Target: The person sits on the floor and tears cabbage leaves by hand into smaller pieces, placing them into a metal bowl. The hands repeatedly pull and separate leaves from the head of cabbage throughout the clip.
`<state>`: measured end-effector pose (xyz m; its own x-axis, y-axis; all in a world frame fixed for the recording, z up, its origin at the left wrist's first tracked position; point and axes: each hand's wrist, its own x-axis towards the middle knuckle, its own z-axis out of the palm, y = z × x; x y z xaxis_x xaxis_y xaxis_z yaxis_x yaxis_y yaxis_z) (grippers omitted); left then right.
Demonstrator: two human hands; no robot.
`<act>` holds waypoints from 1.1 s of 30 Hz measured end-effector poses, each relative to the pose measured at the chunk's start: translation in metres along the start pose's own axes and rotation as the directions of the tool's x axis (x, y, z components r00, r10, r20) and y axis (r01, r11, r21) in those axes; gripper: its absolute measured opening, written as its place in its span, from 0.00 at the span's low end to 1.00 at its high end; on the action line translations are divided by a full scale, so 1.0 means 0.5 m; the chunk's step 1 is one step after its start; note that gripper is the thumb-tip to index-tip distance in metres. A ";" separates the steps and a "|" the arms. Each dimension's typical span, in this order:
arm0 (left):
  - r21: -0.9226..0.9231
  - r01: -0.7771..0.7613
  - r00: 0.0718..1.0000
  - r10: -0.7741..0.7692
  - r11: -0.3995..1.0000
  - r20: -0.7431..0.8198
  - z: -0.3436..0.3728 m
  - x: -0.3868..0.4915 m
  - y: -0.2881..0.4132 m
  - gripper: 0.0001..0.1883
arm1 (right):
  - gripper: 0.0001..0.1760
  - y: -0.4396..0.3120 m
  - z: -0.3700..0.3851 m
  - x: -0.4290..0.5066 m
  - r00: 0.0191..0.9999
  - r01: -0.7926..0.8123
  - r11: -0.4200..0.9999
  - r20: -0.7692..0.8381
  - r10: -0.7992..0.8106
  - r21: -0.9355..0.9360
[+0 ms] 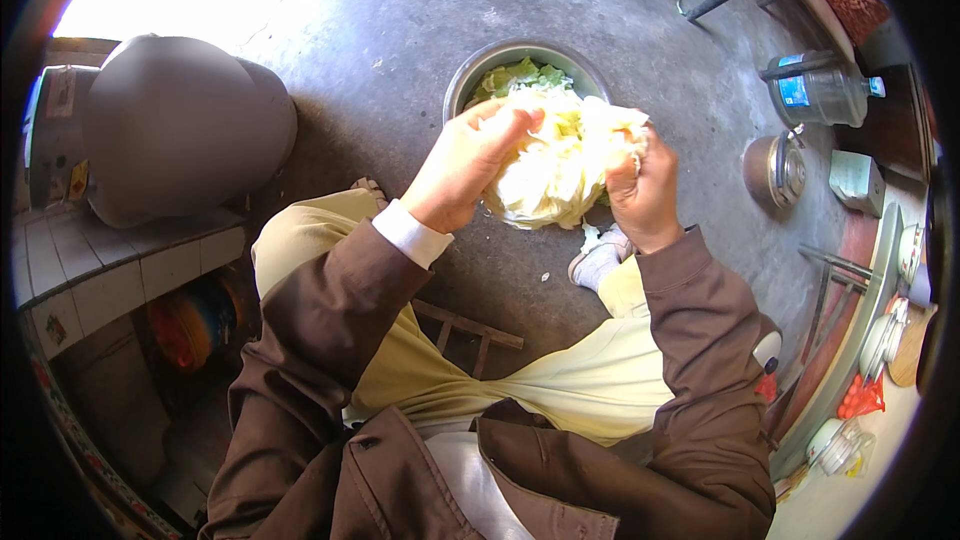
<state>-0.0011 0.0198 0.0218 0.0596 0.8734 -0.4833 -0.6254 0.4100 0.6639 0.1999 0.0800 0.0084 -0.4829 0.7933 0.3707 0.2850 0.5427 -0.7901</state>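
Observation:
A pale yellow-white leafy cabbage head (551,180), its leaves loose and ruffled, is held up between both hands. My left hand (487,153) grips its left side, with the thumb over the leaves. Its right side is in my right hand (641,180), whose fingers close on a whitish leaf part. Just beyond the cabbage, on the floor, stands a round metal basin (459,82) with green leaf pieces (525,76) in it. The cabbage hides the near part of the basin. A small leaf scrap (591,234) lies over the right shoe.
A large grey rounded vessel (187,127) stands at the left by a tiled ledge (105,270). On the right are a metal kettle (776,168), a plastic water bottle (817,89) lying on its side and a table edge (847,367) with bowls. The concrete floor (360,37) spreads ahead.

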 end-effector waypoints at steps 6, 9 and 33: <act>-0.082 -0.034 0.999 0.033 0.996 -0.010 0.009 -0.003 0.002 0.21 | 0.31 -0.017 0.000 0.016 0.999 -0.003 0.998 -0.053 0.007 0.067; -0.106 -0.053 0.998 0.051 0.993 -0.026 0.008 0.001 -0.004 0.21 | 0.25 -0.012 0.011 0.007 0.991 -0.070 0.988 -0.105 0.085 0.140; -0.068 -0.330 0.936 0.317 0.942 -0.153 0.000 0.024 -0.018 0.18 | 0.35 0.044 -0.022 0.032 0.676 -0.720 0.694 0.202 0.709 -0.024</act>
<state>0.0055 0.0264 0.0101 -0.2611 0.9074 -0.3294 -0.6613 0.0805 0.7458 0.2074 0.1078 0.0026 -0.2914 0.8652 -0.4079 0.5653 -0.1882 -0.8031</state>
